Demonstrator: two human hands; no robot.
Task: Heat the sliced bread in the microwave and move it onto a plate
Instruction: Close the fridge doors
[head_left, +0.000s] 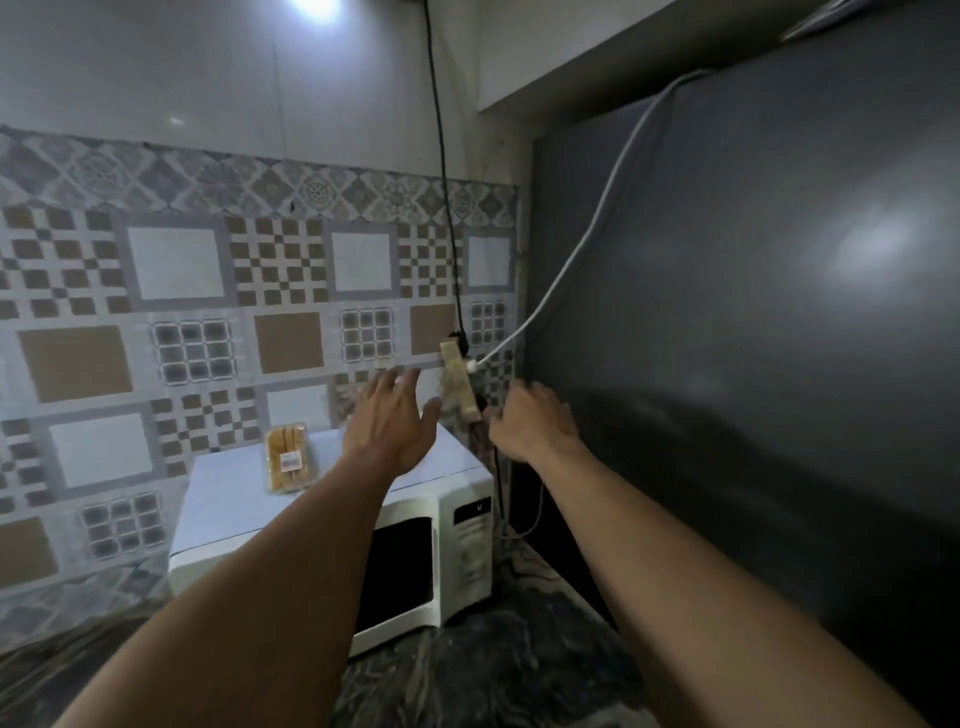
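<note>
Reaching toward the far wall, we stretch both arms over the white microwave (332, 525) toward a power strip (458, 378) hanging on the patterned tiles. Our left hand (390, 420) is spread, fingers loose and gripping nothing, hovering just left of the strip, probably to steady it. Our right hand (535, 421) is curled at the strip's lower right, near what looks like a dark plug; whether it actually pinches the plug or cord we cannot tell, the spot being dim and blurred. A black cable (441, 156) drops down the wall to the strip, and a white cable (576, 244) leaves its right side and runs up over the dark grey refrigerator (753, 312) on the right.

The sliced bread (289, 457), sealed in its clear pack, lies on top of the microwave at the far left, likely parked there to keep both hands free. The microwave door is closed. No plate is in view. We judge the oven is being powered first, with heating and plating not yet begun.
</note>
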